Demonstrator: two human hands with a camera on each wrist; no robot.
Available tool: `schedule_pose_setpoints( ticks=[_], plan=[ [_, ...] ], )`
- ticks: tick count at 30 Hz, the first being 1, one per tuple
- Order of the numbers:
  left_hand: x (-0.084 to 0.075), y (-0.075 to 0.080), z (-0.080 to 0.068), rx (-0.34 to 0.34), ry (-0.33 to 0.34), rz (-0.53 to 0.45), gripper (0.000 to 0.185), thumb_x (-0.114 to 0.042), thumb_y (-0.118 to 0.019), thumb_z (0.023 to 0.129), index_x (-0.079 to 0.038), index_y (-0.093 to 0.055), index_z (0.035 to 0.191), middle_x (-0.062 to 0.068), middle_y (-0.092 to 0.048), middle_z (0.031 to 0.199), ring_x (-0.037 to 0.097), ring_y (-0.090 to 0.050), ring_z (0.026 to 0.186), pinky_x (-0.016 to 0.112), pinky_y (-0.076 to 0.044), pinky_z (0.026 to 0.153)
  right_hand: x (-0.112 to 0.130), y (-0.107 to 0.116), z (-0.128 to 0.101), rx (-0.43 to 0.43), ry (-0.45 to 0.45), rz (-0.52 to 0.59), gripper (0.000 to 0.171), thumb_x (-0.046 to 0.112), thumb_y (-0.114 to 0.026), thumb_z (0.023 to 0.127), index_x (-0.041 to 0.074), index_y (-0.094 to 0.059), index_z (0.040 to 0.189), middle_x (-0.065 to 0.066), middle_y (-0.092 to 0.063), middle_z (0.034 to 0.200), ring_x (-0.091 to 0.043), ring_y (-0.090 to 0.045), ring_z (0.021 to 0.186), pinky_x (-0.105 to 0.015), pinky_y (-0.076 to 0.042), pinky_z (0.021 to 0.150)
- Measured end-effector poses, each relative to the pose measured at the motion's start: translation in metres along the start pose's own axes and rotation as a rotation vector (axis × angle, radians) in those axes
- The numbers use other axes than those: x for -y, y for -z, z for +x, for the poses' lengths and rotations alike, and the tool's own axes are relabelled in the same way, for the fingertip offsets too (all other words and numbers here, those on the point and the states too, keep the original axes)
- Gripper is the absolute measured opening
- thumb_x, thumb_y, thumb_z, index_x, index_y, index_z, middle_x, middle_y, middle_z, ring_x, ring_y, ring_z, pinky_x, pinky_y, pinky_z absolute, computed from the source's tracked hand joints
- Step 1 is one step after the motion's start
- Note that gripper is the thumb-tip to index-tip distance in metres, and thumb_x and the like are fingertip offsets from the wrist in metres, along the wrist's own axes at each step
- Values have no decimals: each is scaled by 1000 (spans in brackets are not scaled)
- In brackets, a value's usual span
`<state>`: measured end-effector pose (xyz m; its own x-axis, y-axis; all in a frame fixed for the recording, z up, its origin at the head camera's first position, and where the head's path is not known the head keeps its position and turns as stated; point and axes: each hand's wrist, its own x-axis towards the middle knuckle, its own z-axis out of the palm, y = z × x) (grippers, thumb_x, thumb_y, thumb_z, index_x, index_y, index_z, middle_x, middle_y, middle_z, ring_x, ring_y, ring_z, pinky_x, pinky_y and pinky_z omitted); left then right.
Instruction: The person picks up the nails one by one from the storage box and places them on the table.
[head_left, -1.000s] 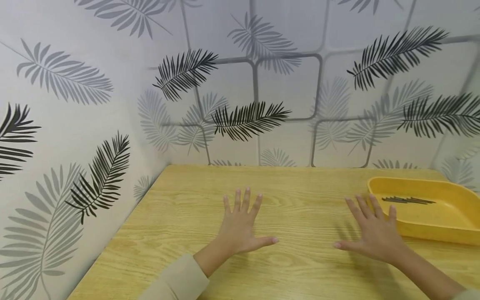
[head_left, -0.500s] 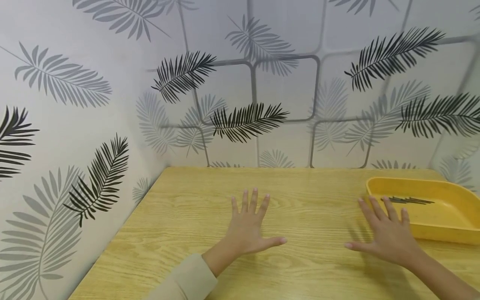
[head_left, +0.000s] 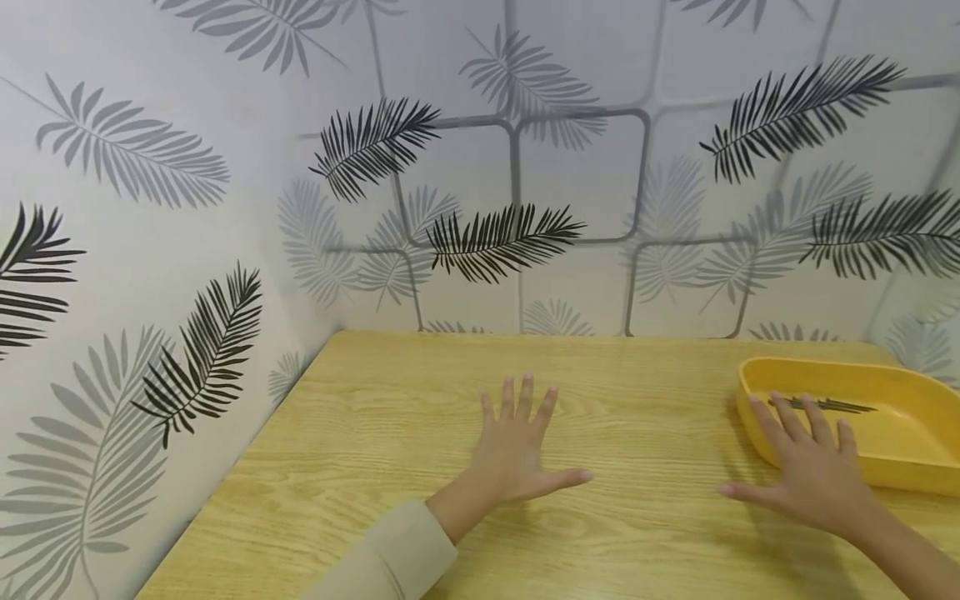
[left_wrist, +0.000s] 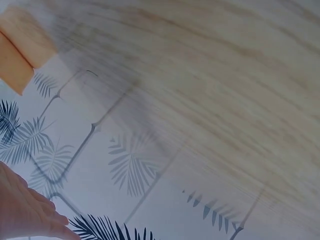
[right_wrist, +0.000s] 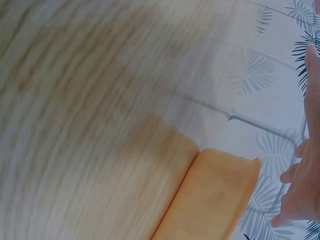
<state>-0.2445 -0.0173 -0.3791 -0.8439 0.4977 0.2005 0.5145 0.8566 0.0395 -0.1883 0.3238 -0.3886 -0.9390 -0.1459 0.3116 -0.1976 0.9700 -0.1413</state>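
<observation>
My left hand [head_left: 519, 450] lies flat with spread fingers over the middle of the wooden table [head_left: 375, 467], holding nothing. Further right, my right hand [head_left: 808, 471] is also flat and spread, its fingertips [head_left: 780, 407] over the near left rim of a yellow tray [head_left: 911, 442]. Several thin dark rods [head_left: 828, 406] lie inside the tray, just beyond those fingers. The right wrist view shows the tray's corner [right_wrist: 212, 195] and part of my right hand [right_wrist: 305, 180]; the left wrist view catches a blurred tray edge [left_wrist: 22, 47] and a bit of my left hand [left_wrist: 25, 212].
Walls with a leaf-and-tile pattern [head_left: 517, 183] close the table in at the back and on the left. The table's left edge [head_left: 232, 483] runs along the side wall. Bare wood lies between and in front of the hands.
Both hands have slid to the right across the table. The right hand's fingertips now reach over the tray's near rim; before, they were short of it.
</observation>
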Motion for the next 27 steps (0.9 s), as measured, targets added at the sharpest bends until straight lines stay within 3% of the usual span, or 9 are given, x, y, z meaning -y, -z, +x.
schedule_pose_setpoints(
  ticks=[9, 14, 21, 27],
  plan=[
    [-15, 2, 9, 37, -18, -12, 104, -81, -39, 75, -21, -3, 151, 16, 1, 156, 39, 2, 142, 66, -3, 109, -13, 1, -5, -24, -44, -29, 115, 64, -68, 69, 9, -7, 150, -30, -15, 149, -50, 6, 138, -73, 10, 100],
    [-23, 3, 12, 32, -28, -21, 105, -81, -40, 75, -20, -2, 151, 16, 2, 156, 38, 1, 143, 65, -6, 110, -20, 1, -8, -51, -47, -58, 117, 65, -69, 66, 9, -8, 150, -28, -21, 146, -52, 0, 136, -77, 0, 96],
    [-31, 1, 16, 39, -32, -61, 104, -80, -40, 76, -21, 4, 150, 16, 6, 156, 38, 5, 143, 62, -4, 112, -31, 2, -13, -9, -95, -106, 120, 68, -65, 68, 10, 2, 150, -33, -10, 149, -56, 3, 134, -77, -1, 95],
    [-36, -1, 21, 15, -13, -40, 105, -81, -40, 75, -22, 3, 151, 15, 5, 156, 36, 4, 143, 60, -5, 113, -35, 5, -16, 5, -128, -122, 121, 68, -64, 68, 7, 1, 149, -34, -11, 147, -57, 3, 133, -77, 2, 97]
  ],
)
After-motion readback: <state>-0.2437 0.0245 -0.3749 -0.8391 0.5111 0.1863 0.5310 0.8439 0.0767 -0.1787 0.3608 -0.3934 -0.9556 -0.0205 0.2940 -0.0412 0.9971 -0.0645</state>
